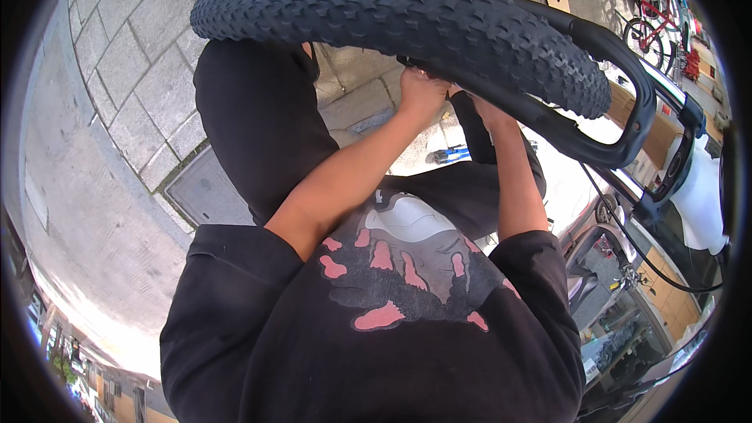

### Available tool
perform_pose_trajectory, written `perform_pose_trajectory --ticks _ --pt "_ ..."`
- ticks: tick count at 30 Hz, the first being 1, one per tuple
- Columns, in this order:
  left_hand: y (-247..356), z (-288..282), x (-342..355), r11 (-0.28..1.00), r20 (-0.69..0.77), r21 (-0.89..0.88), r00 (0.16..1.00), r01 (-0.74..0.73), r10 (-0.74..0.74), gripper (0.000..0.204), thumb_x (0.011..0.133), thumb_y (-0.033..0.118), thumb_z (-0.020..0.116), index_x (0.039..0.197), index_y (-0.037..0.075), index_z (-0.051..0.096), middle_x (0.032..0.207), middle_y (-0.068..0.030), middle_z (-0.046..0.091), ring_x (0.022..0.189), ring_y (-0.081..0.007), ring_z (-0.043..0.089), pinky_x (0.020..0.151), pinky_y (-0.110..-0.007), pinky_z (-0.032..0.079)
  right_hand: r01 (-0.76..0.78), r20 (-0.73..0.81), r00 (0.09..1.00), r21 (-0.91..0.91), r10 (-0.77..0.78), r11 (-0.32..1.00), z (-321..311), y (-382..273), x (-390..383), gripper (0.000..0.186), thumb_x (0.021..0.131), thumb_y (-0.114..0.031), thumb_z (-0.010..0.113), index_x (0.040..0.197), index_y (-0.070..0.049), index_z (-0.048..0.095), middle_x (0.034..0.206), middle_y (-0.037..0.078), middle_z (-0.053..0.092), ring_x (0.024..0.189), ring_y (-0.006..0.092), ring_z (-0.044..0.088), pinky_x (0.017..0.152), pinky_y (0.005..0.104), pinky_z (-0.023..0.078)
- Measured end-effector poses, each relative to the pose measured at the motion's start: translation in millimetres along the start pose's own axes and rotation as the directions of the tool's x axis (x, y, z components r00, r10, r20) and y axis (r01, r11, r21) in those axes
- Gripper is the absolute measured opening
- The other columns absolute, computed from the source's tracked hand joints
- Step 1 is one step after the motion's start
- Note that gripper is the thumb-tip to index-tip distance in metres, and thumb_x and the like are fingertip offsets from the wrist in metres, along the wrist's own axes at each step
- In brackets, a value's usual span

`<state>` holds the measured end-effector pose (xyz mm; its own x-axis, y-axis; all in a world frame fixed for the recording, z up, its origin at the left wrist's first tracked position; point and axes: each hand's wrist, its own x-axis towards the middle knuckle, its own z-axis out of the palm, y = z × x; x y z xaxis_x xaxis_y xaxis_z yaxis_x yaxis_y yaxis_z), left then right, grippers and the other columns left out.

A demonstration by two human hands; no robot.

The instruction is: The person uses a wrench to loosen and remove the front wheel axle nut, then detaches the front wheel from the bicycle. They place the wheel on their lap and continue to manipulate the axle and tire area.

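Observation:
A knobby black bicycle tyre (407, 12) stretches across the top of the head view, directly above my hands. Around its right end runs the thick black suspension fork (627, 145). My left hand (424, 92) is closed just under the tyre and the fork leg, close to the wheel's middle. What it grips there is mostly covered, with only a bit of dark metal showing. Right beside it, my right hand (487, 110) reaches up behind the fork leg, which hides its fingers. Both forearms come up from my body between my bent knees.
Below lies a blue-handled tool (450, 155) on the ground. Pale paving stones (133, 102) spread to the left, with a square metal cover (210, 196) set in them. To the right are a red bicycle (654, 19), cardboard, and a black cable (638, 247) curving from the bike.

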<state>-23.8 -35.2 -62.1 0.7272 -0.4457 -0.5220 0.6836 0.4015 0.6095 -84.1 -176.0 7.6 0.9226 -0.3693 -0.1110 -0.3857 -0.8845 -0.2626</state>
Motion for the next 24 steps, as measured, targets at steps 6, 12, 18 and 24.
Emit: perform_pose_trajectory --ticks 6,12,18,24 --pt "17.3 7.7 -10.4 0.998 -0.005 0.022 0.999 0.051 -0.051 0.013 0.081 -0.01 0.072 0.087 0.0 0.066 0.089 -0.005 0.072 0.082 -0.0144 0.068 0.072 -0.031 0.053 -0.031 -0.144 0.989 0.092 0.044 0.995 33.3 -3.2 -18.3 0.023 0.092 -0.018 0.071 0.107 -0.001 0.075 0.106 0.019 0.075 0.102 0.0353 0.071 0.09 0.0415 0.053" --pt "16.8 4.9 -8.9 0.988 -0.032 0.053 0.989 0.147 -0.145 0.017 0.079 -0.008 0.075 0.087 0.001 0.064 0.084 -0.0007 0.069 0.08 -0.0121 0.066 0.072 -0.03 0.053 -0.04 -0.215 0.974 0.141 0.07 0.989 53.1 -6.2 -22.5 0.017 0.096 -0.013 0.064 0.102 0.001 0.073 0.095 0.013 0.074 0.087 0.0267 0.07 0.079 0.0369 0.053" --pt "39.2 18.6 -17.8 0.992 -0.044 -0.069 0.993 0.109 -0.113 0.017 0.08 -0.01 0.072 0.09 0.002 0.065 0.082 -0.0011 0.068 0.074 -0.0154 0.065 0.069 -0.031 0.053 -0.216 -0.054 0.957 0.523 0.284 0.825 62.4 -12.4 -30.4 0.02 0.095 -0.013 0.063 0.11 -0.002 0.071 0.112 0.017 0.071 0.108 0.0361 0.065 0.1 0.044 0.047" --pt "11.4 10.6 -12.2 0.985 -0.085 -0.173 0.996 0.006 -0.021 0.022 0.082 -0.006 0.071 0.102 0.001 0.068 0.093 -0.0068 0.072 0.08 -0.0222 0.069 0.07 -0.034 0.056 -0.147 -0.134 0.968 0.393 0.214 0.908 67.1 -5.9 -26.2 0.013 0.097 -0.009 0.059 0.099 0.002 0.066 0.092 0.007 0.067 0.084 0.0177 0.059 0.078 0.0333 0.047"
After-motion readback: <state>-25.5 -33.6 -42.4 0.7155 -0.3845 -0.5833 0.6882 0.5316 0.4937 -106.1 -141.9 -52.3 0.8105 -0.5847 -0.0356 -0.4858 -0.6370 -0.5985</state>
